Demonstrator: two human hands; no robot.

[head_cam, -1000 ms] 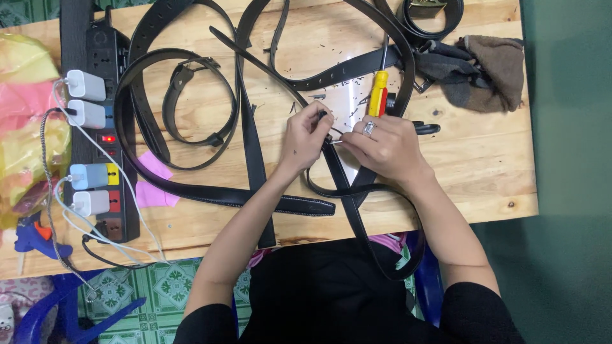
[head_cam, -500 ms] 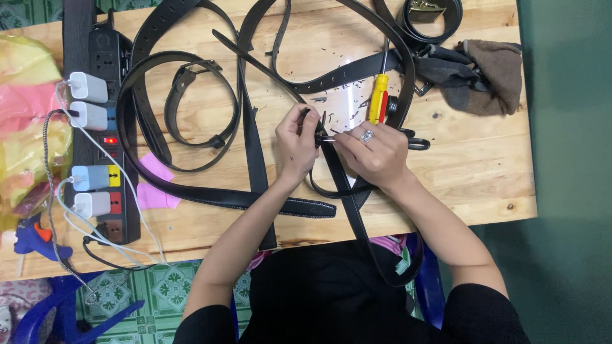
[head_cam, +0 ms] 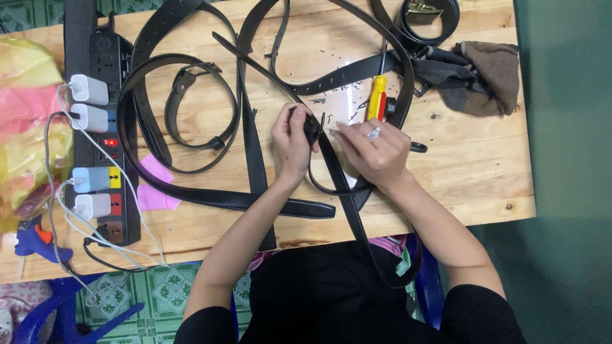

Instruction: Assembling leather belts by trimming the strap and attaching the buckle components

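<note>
Belt [head_cam: 338, 181] in hand is a black leather strap lying mid-table, its tail running off the near edge toward the person's lap. Left hand [head_cam: 292, 141] is pinched closed on the belt's end piece [head_cam: 312, 129], a small dark lump, probably a buckle or keeper; too small to tell which. Right hand [head_cam: 376, 155], ring on one finger, has fingertips drawn together on something thin and pale pointing at that end piece; can't tell whether it's a tool or a pin.

Handling judgement: strap looks light, limp along its length but stiff across its width, so it will flop and twist if lifted far from the end. Surface looks smooth, somewhat slick. Not fragile, though the finish would scratch. Best hold is right at the end piece, thumb and finger across the width, as the left hand has it.

Around it: several more black belts [head_cam: 191, 127] looped over the wooden table [head_cam: 484, 185], yellow-handled screwdriver [head_cam: 377, 95] just beyond the hands, dark scraps scattered near it. Grey-brown cloth [head_cam: 491, 76] at far right.

Packages and labels: crumpled yellow and pink plastic bags [head_cam: 25, 108] at left edge; two pink paper tags [head_cam: 153, 185] under a belt loop; black power strip [head_cam: 102, 134] with white chargers and coloured switch labels. Blue glue gun [head_cam: 35, 239] at lower left.
</note>
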